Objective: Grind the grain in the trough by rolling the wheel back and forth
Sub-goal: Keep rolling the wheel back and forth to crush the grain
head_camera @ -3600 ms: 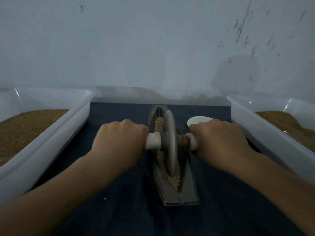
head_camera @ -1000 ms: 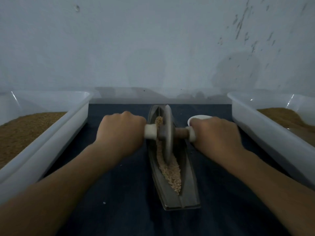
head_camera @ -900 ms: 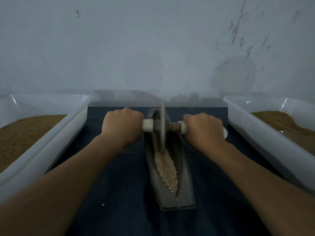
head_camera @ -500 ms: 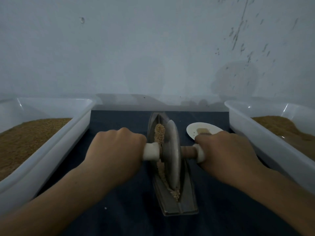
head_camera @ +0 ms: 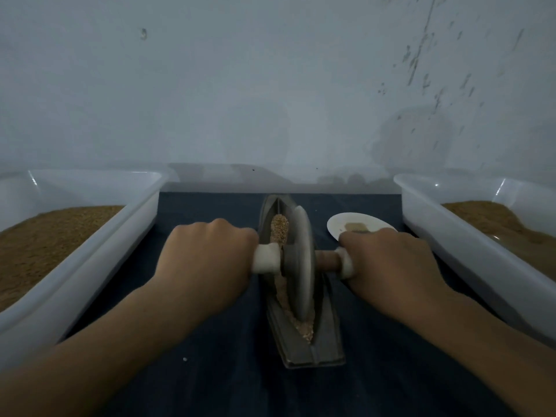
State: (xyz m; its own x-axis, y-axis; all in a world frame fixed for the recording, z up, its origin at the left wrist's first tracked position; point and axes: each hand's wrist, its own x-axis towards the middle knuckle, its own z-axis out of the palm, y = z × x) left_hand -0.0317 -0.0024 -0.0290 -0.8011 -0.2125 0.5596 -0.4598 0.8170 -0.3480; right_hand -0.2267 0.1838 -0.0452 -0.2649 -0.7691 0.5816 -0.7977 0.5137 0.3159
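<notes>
Since 0.9 s ago the wheel has rolled back from the far end of the trough to its near half. Left hand and right hand are both fisted, knuckles up, each wrapped round one end of the axle (which lies crosswise). The wheel stands on edge in the groove. The trough's long axis runs away from the person, far tip toward the wall. Grain is heaped beyond the wheel. All of this sits on a dark cloth. A white plate lies just past the right hand, and the left tub and right tub flank the cloth.

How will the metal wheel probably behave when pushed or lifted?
Probably heavy: the wheel looks like solid metal, gripped by left hand and right hand. Likely rolls easily along the trough, being round. Released, it may tip on its thin edge.
</notes>
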